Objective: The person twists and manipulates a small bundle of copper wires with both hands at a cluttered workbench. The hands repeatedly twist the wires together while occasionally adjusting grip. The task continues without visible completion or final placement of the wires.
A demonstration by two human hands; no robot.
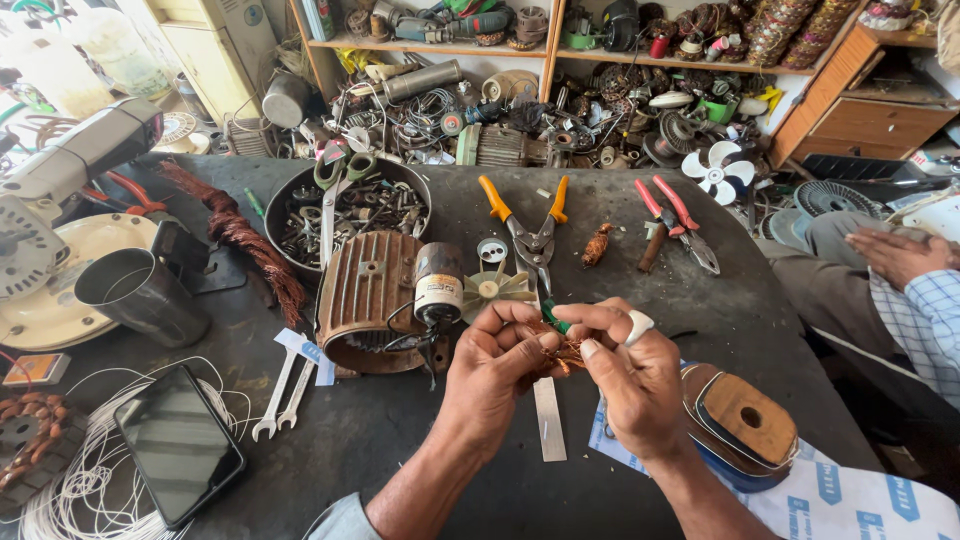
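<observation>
Copper wire tangle point(566, 352) (one) pinched by left hand point(497, 372) and right hand point(637, 378) fingers; two pliers nearby.

Single head-worn view, looking steeply down and forward over a dark workbench point(420, 430), close above the left hand point(495, 370) and right hand point(630, 375), cluttered shelves point(560, 50) across the far top edge

Orange-handled snips point(528, 222), red-handled pliers point(678, 222), a white fan blade point(716, 168), and a blue-and-white checked sleeve point(925, 318).
</observation>
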